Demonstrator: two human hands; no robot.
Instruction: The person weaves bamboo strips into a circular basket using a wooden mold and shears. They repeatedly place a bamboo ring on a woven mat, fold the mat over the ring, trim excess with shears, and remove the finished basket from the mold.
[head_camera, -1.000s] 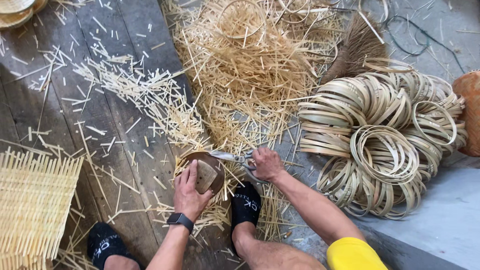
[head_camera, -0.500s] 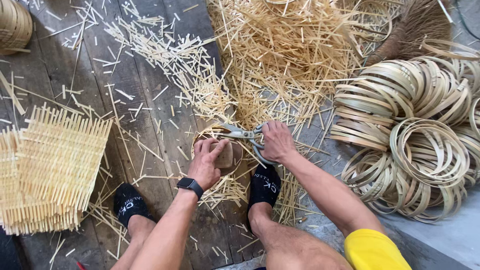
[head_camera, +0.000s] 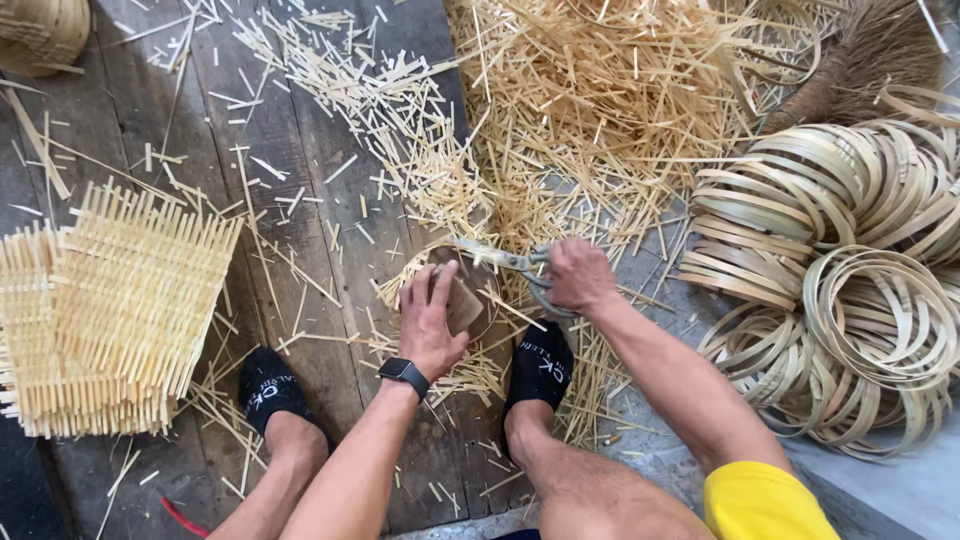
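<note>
While the left hand (head_camera: 430, 320) presses the small round woven basket (head_camera: 462, 300) flat, the right hand (head_camera: 580, 275) grips scissors (head_camera: 510, 262).

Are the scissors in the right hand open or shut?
Nearly shut: the scissors in the right hand show blades lying together as one narrow line over the round woven piece.

Only 1 view is given, from a camera worn on the head. It looks almost straight down past the person's knees to the plank floor (head_camera: 300, 200), fairly near. Both hands sit at frame centre, the left hand (head_camera: 432, 320) and the right hand (head_camera: 580, 275), with the forearms entering from the lower edge.
</note>
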